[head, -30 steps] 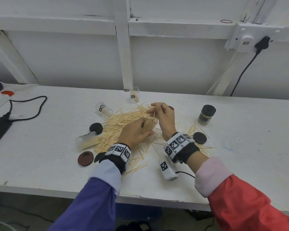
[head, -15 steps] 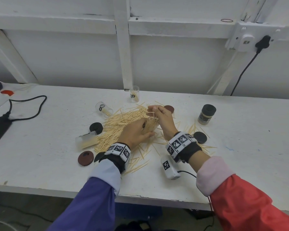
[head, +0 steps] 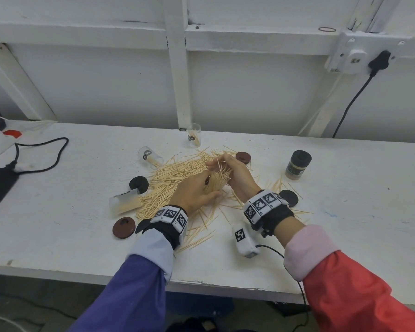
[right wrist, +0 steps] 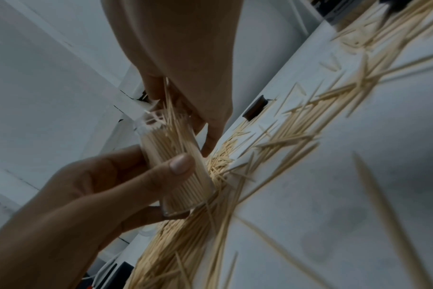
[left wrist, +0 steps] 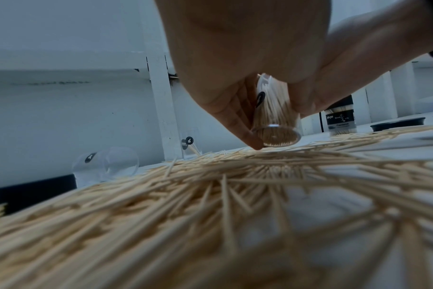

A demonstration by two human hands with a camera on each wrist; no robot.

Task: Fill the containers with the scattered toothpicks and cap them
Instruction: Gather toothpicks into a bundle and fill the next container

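The pale, matt wooden toothpicks (head: 177, 176) lay on a scuffed, white-painted tabletop (head: 345, 212); the clear, glossy plastic container (right wrist: 178, 166) shone, and the round dark lids (head: 124, 227) looked dull.

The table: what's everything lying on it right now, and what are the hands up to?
Loose toothpicks: a heap, pale wood, mid-table.
Held container: one, clear, nearly full, above the heap.
Open containers: three, clear; upright at the wall, on its side left of it, on its side front left.
Capped container: one, black cap, standing right.
Loose caps: two black, two reddish-brown.
Black cable: one, far left.
Table: white.
Left hand: holds the container.
Right hand: pinches toothpicks at its mouth.
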